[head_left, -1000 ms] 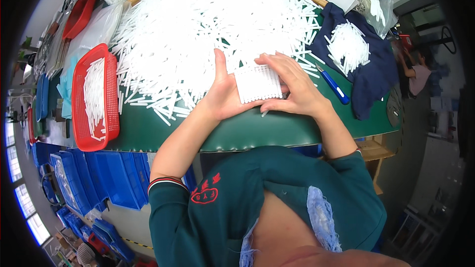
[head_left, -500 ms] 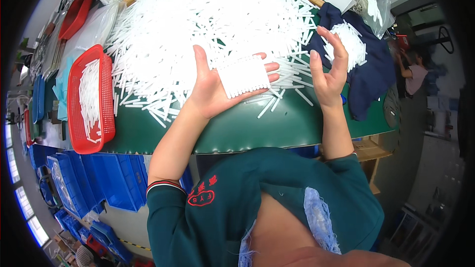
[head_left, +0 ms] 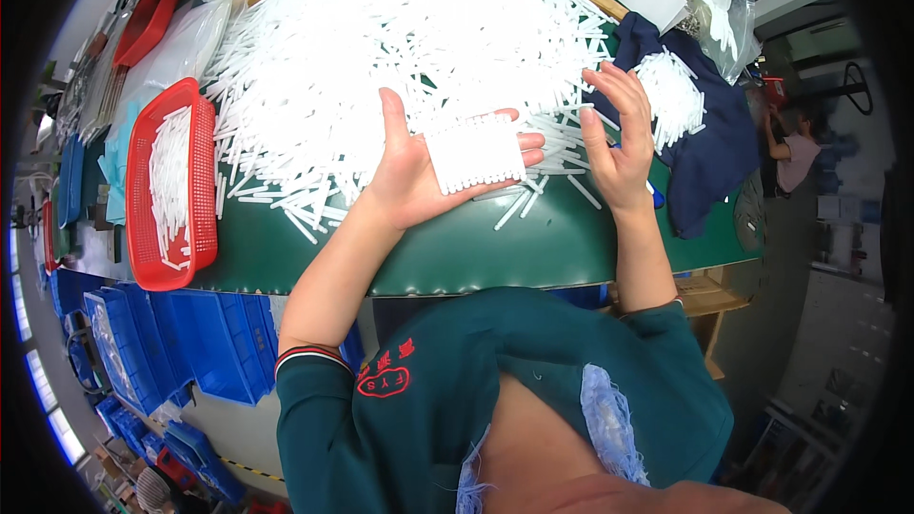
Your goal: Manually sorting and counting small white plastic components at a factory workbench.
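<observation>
My left hand [head_left: 400,181] lies palm up with thumb and fingers stretched out. Across its palm and fingers rests a flat row of white sticks [head_left: 476,156], side by side, their rounded ends showing along the near edge. To the right, my right hand [head_left: 624,148] is raised with its fingers apart and slightly bent, nothing between them. It is apart from the row. Beyond both hands a large heap of loose white sticks [head_left: 409,29] spreads over the green table [head_left: 476,252].
A red perforated basket [head_left: 204,200] with more sticks stands at the left. On the right, a dark blue cloth [head_left: 709,167] bears a smaller pile of sticks [head_left: 671,95]. Blue crates [head_left: 224,343] are below the table's left side. Another person [head_left: 795,154] is far right.
My right hand has moved slightly left and down, and its fingers have drawn closer together. My left hand, with the row of sticks, has shifted slightly right.
</observation>
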Demonstrator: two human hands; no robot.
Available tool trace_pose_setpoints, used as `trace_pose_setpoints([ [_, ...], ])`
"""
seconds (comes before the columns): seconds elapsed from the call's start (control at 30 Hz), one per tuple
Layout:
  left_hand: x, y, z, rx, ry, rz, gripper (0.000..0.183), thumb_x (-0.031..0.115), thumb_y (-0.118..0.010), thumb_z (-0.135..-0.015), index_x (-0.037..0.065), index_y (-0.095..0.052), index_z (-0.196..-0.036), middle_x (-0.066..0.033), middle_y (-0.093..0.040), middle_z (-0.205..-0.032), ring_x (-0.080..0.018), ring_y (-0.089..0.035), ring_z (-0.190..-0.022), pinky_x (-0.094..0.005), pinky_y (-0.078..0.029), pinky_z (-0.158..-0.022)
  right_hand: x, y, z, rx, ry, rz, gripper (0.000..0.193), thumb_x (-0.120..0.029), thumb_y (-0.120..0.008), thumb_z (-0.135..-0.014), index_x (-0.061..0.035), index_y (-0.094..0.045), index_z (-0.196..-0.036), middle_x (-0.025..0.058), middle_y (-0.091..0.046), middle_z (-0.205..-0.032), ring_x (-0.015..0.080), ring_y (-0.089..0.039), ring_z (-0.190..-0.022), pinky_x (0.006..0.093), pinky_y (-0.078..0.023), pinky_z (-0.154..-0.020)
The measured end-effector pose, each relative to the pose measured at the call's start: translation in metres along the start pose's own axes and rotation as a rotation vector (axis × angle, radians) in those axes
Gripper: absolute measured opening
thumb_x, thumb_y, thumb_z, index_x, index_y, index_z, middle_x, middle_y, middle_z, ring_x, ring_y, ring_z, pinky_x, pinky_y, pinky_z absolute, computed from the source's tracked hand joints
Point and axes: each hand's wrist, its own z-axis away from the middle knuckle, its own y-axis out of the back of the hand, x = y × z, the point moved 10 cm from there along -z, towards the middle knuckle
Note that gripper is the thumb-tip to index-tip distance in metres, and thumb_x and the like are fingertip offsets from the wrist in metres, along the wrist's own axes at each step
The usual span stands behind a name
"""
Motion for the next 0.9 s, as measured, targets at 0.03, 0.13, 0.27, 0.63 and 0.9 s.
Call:
trace_pose_setpoints([
  [0.03, 0.0002, 0.0003, 0.0008, -0.007, 0.003, 0.006, 0.133, 0.095, -0.025, -0.062, -0.006, -0.011, -0.146, -0.0344, -0.015, -0.148, -0.0456, -0.018, -0.139, -0.0523, -0.022, -0.111, 0.0009, -0.0013, 0.0002, -0.012, 0.003, 0.005, 0.03, -0.01, -0.065, -0.083, -0.0061, -0.062, -0.112, 0.0089, -0.065, -0.111, 0.0289, -0.056, -0.115, 0.0472, -0.033, -0.105],
  [0.13, -0.0011, -0.0019, 0.0016, -0.008, 0.017, 0.037, 0.133, 0.095, -0.024, -0.062, -0.006, -0.011, -0.146, -0.0348, -0.014, -0.148, -0.0458, -0.017, -0.139, -0.0546, -0.019, -0.112, 0.0005, -0.0027, -0.0003, -0.037, 0.01, 0.0, 0.03, -0.011, -0.065, -0.083, -0.0059, -0.062, -0.112, 0.0089, -0.065, -0.111, 0.0292, -0.056, -0.115, 0.0473, -0.032, -0.105],
  [0.27, -0.002, -0.0025, 0.0031, 0.001, 0.023, 0.046, 0.133, 0.095, -0.024, -0.062, -0.006, -0.011, -0.147, -0.0353, -0.013, -0.148, -0.046, -0.017, -0.14, -0.0578, -0.018, -0.111, 0.0004, -0.0048, 0.0003, -0.05, 0.009, -0.017, 0.029, -0.011, -0.065, -0.083, -0.0058, -0.062, -0.112, 0.0089, -0.065, -0.111, 0.0294, -0.056, -0.115, 0.0473, -0.033, -0.105],
  [0.63, -0.002, -0.0015, 0.0022, 0.045, 0.019, 0.059, 0.131, 0.095, -0.019, -0.061, -0.005, -0.018, -0.145, -0.0367, -0.02, -0.145, -0.047, -0.023, -0.137, -0.0586, -0.021, -0.109, 0.0028, -0.0049, 0.0009, -0.055, -0.018, -0.033, 0.029, -0.009, -0.065, -0.083, -0.0046, -0.061, -0.112, 0.0086, -0.065, -0.111, 0.0295, -0.056, -0.115, 0.0462, -0.034, -0.104],
  [0.9, -0.0018, -0.0049, 0.0016, 0.007, 0.024, 0.055, 0.132, 0.095, -0.021, -0.062, -0.005, -0.014, -0.146, -0.0364, -0.02, -0.146, -0.0468, -0.022, -0.137, -0.0573, -0.023, -0.109, 0.0037, -0.006, 0.0011, -0.059, -0.027, -0.102, 0.031, -0.007, -0.061, -0.084, -0.0034, -0.058, -0.115, 0.009, -0.065, -0.112, 0.0294, -0.056, -0.115, 0.0457, -0.037, -0.103],
])
